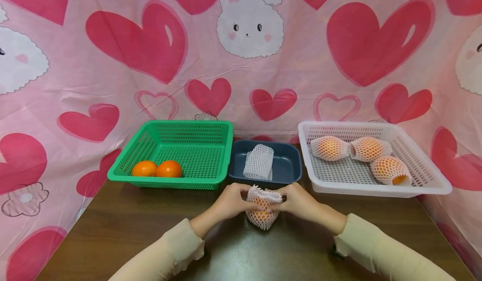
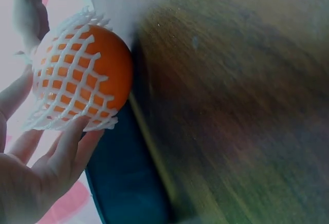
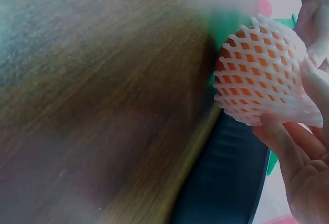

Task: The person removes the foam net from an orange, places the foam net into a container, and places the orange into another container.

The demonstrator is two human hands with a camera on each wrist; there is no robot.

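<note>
- Orange in a white foam net, held between two hands at the middle of the worktop, just in front of a blue tray; whether its underside touches the wood, I cannot tell.
- The net covers much of the fruit; the left wrist view shows one bare side, which the net's mesh hides in the right wrist view.
- Left hand: fingers clamped on the net's side, thumb across its front; some fingertips are hidden behind the fruit.
- Right hand: fingers likewise pinching the opposite side, partly hidden behind the net.
- Blue tray, beyond the hands: white netting lies in it, one piece or several, hard to make out.
- Green basket, left of the tray: two bare oranges near its front wall, their lower parts hidden by the rim.
- White basket, right of the tray: three netted oranges, the nearest showing bare peel through the net's open end.
- Pale sleeves, cut off by the bottom edge; something dark under the right cuff is too small to identify.
- Pink curtain behind, printed with red hearts and white rabbits, several cut off at the edges.
- Both wrist views are hazy along the top, the wood grain blurred.
</note>
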